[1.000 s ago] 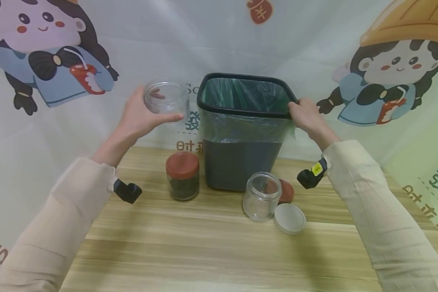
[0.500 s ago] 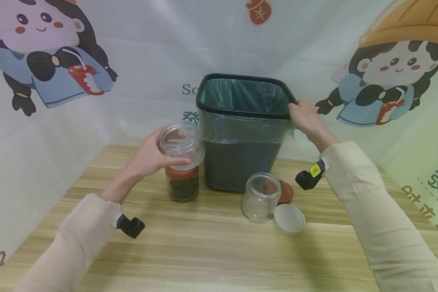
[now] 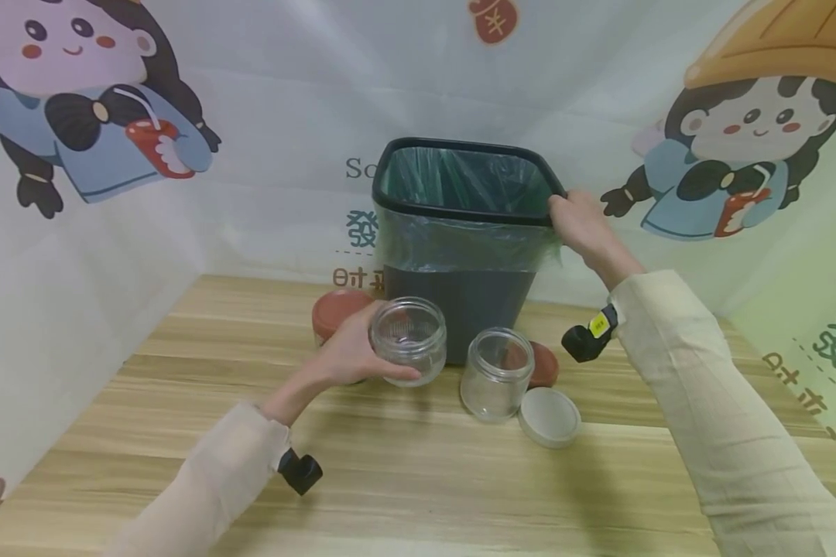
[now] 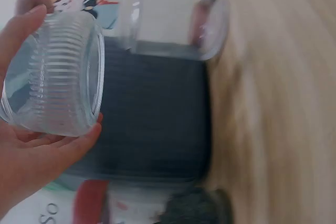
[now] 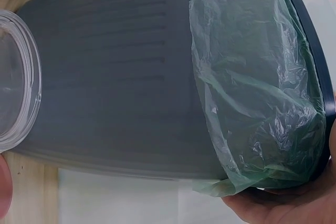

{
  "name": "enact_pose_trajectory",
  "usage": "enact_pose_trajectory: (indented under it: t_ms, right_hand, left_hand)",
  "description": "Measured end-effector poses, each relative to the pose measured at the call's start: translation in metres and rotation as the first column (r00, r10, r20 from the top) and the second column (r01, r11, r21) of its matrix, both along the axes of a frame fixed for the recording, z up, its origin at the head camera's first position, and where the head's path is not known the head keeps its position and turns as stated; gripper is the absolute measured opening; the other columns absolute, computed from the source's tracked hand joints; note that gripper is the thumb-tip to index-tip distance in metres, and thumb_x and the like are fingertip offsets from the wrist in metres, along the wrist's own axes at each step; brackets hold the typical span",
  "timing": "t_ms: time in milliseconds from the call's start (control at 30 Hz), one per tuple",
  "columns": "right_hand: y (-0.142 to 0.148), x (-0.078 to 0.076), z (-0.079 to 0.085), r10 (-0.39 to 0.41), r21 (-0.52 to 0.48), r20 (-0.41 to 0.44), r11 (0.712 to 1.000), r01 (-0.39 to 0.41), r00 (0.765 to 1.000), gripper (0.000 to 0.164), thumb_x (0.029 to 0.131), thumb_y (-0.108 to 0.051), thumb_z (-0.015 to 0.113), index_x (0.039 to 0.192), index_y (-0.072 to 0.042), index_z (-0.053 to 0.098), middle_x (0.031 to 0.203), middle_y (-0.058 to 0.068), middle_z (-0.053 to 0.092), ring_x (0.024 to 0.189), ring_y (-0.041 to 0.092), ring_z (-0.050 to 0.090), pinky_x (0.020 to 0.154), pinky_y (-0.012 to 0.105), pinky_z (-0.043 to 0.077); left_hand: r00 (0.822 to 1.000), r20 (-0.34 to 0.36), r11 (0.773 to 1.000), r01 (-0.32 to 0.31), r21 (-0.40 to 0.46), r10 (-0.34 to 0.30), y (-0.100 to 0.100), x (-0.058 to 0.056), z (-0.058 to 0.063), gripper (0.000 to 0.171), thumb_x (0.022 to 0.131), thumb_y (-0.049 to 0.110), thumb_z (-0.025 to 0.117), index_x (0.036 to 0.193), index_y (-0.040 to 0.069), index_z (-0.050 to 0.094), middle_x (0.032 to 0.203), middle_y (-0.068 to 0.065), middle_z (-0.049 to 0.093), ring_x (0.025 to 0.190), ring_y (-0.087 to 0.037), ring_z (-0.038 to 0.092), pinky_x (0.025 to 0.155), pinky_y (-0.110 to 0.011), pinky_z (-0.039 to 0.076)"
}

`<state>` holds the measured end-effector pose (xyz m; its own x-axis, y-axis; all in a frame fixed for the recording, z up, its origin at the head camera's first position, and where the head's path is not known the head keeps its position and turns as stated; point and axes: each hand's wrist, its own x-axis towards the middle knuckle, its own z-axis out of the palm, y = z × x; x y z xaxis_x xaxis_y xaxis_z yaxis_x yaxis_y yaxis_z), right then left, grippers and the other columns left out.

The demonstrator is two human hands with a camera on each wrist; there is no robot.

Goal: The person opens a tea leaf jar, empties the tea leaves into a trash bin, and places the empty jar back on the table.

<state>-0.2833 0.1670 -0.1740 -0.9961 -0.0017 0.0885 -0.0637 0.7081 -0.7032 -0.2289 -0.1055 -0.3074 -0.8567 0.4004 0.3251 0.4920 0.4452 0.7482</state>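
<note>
My left hand (image 3: pixel 351 348) grips a clear ribbed glass jar (image 4: pixel 63 74) without a lid, its mouth tilted up, in front of the trash can's lower wall. The fingers wrap the far side and the thumb lies along the near side. At the upper right corner of the dark grey trash can (image 3: pixel 460 305), my right hand (image 3: pixel 585 228) holds the black rim (image 3: pixel 460 213). A green see-through bag (image 5: pixel 252 77) lines the can and folds down over its outside. Another open glass jar (image 3: pixel 496 379) stands on the table just right of the held one.
A red-lidded jar (image 3: pixel 337 313) with dark contents stands behind my left hand, partly hidden. Beside the standing jar lie a white lid (image 3: pixel 550 418) and a red lid (image 3: pixel 543 365). A printed cloth (image 3: pixel 286 116) hangs behind the wooden table (image 3: pixel 390 480).
My left hand has brought the glass jar down and to the right, from beside the can's rim, past the red-lidded jar, to the can's lower front. My right hand stays on the rim.
</note>
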Motion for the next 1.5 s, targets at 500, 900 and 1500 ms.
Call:
enact_pose_trajectory:
  t_ms: [500, 900, 1500]
  right_hand:
    - [0.001, -0.001, -0.002, -0.010, -0.016, -0.031, 1.000, 0.009, 0.999, 0.042, 0.092, -0.020, 0.018, 0.113, 0.010, 0.038, 0.095, 0.013, 0.035, 0.090, 0.028, 0.036, 0.068, 0.032, 0.031]
    - [0.001, -0.001, -0.001, -0.010, -0.013, -0.042, 1.000, 0.010, 0.999, 0.037, 0.092, -0.020, 0.018, 0.105, 0.007, 0.039, 0.092, 0.013, 0.035, 0.088, 0.028, 0.036, 0.067, 0.031, 0.031]
    - [0.001, -0.002, -0.003, -0.017, -0.019, -0.042, 1.000, 0.016, 0.999, 0.038, 0.092, -0.021, 0.018, 0.106, 0.007, 0.040, 0.090, 0.012, 0.035, 0.086, 0.027, 0.037, 0.066, 0.030, 0.030]
  left_hand:
    - [0.988, 0.112, 0.992, -0.099, -0.072, 0.107, 0.015, -0.002, -0.044, 0.081, 0.050, 0.025, 0.086, 0.118, 0.001, 0.048, 0.109, -0.010, 0.057, 0.101, -0.025, 0.053, 0.089, -0.039, 0.042]
    - [0.964, 0.174, 0.975, -0.182, -0.128, 0.203, 0.025, -0.003, -0.056, 0.083, 0.045, 0.018, 0.088, 0.116, 0.000, 0.049, 0.108, -0.012, 0.058, 0.101, -0.028, 0.053, 0.088, -0.039, 0.042]
    - [0.963, 0.164, 0.969, -0.187, -0.162, 0.214, 0.030, -0.014, -0.081, 0.086, 0.042, 0.031, 0.089, 0.112, 0.002, 0.048, 0.107, -0.014, 0.057, 0.099, -0.029, 0.053, 0.085, -0.037, 0.044]
